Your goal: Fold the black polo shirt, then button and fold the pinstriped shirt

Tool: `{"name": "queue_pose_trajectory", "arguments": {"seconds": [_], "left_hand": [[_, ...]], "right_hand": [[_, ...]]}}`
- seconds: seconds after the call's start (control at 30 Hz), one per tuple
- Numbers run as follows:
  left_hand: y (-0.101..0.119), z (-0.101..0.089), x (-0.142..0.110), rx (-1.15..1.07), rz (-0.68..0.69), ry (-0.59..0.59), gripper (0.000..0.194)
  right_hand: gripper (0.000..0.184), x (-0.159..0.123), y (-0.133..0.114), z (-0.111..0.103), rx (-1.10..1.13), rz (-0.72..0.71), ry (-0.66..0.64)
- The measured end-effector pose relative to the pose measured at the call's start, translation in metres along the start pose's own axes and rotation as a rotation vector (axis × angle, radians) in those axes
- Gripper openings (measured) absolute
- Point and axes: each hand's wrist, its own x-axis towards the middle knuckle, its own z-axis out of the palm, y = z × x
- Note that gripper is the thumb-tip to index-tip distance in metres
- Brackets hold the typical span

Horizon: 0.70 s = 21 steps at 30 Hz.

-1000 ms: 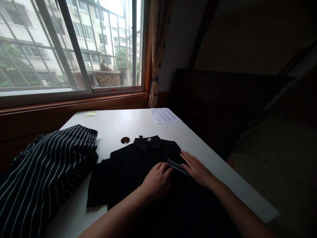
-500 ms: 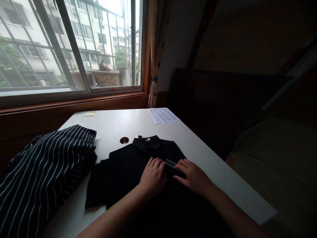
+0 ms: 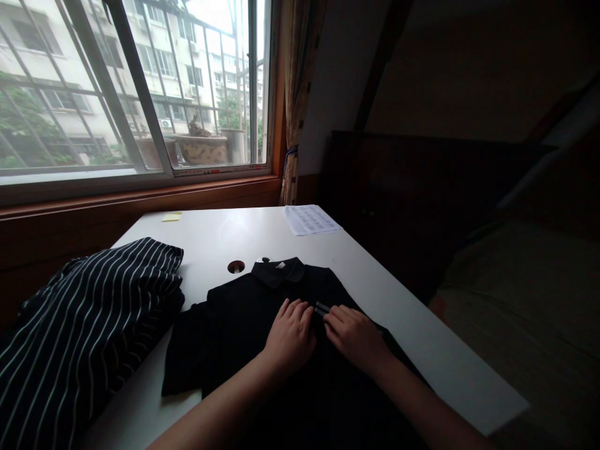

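A black short-sleeved polo shirt [image 3: 244, 325] lies spread out, its collar toward the far side of the table. My left hand [image 3: 291, 331] rests palm down on the chest of the shirt, fingers stretched forward and slightly apart, its thumb hidden. Just to the right, my right hand [image 3: 354, 334] has its fingers bent over the cloth at a dark strip with grey stripes [image 3: 322, 308], which looks like part of the shirt. The strip's end shows between the two hands.
On the left lies a black garment with white stripes [image 3: 100, 312]. The white table [image 3: 206, 234] has a round cable hole [image 3: 236, 267], a yellow note [image 3: 171, 216] and printed sheets [image 3: 312, 220]. A window [image 3: 187, 94] and a curtain [image 3: 294, 106] stand beyond.
My right hand has come down and slightly left over the striped strip, covering more of it. The left hand has stayed nearly in place.
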Motion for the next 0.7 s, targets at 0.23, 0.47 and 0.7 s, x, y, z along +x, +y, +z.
{"name": "queue_pose_trajectory", "arguments": {"seconds": [0.23,0.47,0.7], "left_hand": [[-0.001,0.001,-0.001,0.002,0.008,0.012,0.049],[0.000,-0.002,0.000,-0.036,0.014,-0.022,0.060],[0.003,-0.010,0.001,-0.051,0.008,-0.099,0.066]], "right_hand": [[0.015,-0.002,0.004,0.000,0.075,0.010,0.070],[0.015,-0.005,0.005,-0.001,0.098,0.000,0.070],[0.017,-0.007,0.005,-0.001,0.115,-0.037,0.064]]}}
